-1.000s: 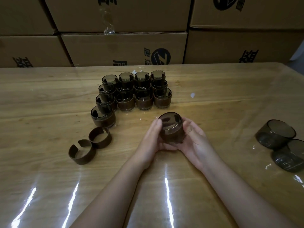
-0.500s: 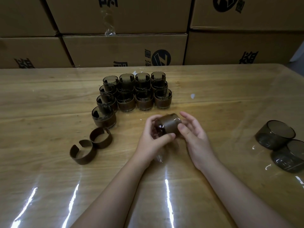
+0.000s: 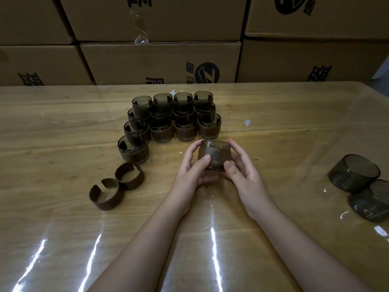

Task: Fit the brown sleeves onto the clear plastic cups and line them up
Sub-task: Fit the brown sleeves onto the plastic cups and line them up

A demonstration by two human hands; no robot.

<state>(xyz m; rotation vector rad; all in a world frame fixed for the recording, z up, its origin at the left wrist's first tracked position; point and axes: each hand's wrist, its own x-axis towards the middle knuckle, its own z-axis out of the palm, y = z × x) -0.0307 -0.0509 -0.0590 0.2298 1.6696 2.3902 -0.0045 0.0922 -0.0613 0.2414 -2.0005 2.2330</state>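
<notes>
Both hands up at centre table, and between them sits a cup [image 3: 214,154] already wearing its brown sleeve [image 3: 215,158], upright, mouth to the ceiling. The left hand [image 3: 192,169] curls round its left side, thumb pressed on the sleeve's front; the right hand [image 3: 242,171] cradles the right side, thumb on the lower front edge, fingers wrapped behind. There's a round emblem stamped on the sleeve facing us, too dim to read.

Just beyond, the finished block [image 3: 174,116] of sleeved cups stands in tight rows, with one extra sleeved cup [image 3: 133,150] at the near left corner. Nearer on the left, two loose sleeves [image 3: 116,186] lie touching, open rings with a gap in each. Far right, two bare cups [image 3: 362,186] sit side by side, touching, well apart from the hands.

The wooden table [image 3: 63,133] has a glossy clear cover throwing white glare streaks. Behind it, stacked cardboard boxes [image 3: 160,60] carry dark printed characters and a round logo with a slanted stripe, the characters partly cut off and not legible here
</notes>
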